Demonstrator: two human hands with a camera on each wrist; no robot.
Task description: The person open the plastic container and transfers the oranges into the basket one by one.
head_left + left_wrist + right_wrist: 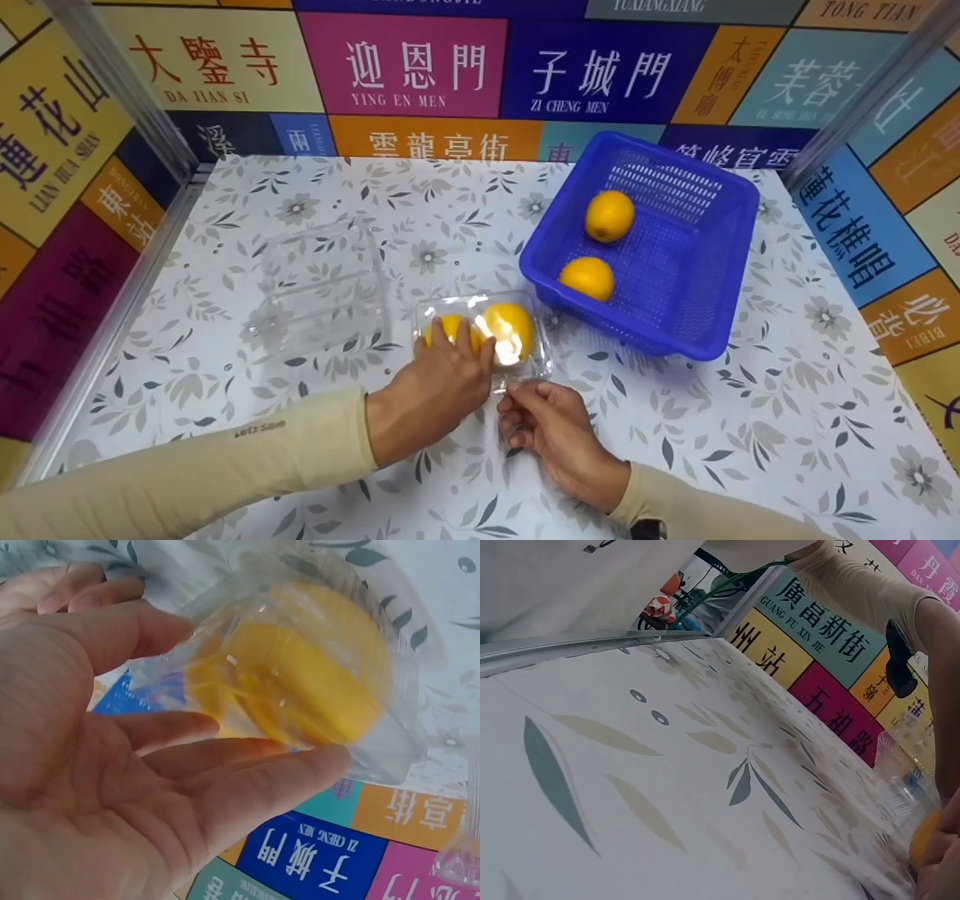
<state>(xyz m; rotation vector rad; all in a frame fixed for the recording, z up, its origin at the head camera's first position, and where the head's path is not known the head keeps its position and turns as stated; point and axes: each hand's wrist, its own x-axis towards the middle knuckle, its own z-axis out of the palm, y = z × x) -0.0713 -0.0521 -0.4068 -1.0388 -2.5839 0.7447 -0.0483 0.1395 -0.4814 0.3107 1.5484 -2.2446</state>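
Observation:
A clear plastic clamshell box [476, 300] lies on the table with two yellow citrus fruits [513, 330] side by side inside, seen through its shiny lid. My left hand [442, 375] presses on the lid over the left fruit with its fingers spread. In the left wrist view, the fingers [262, 787] reach out loosely along the box. Thumb and bent fingers of my right hand [551, 427] pinch the box's near edge. Only a sliver of that hand [941, 859] enters the right wrist view, at its right edge.
A blue plastic basket [652, 315] stands right of the box with two more yellow fruits [609, 216] in it. Another clear plastic container [322, 289] sits to the left. Printed panels [412, 67] wall in the flower-patterned table [720, 457].

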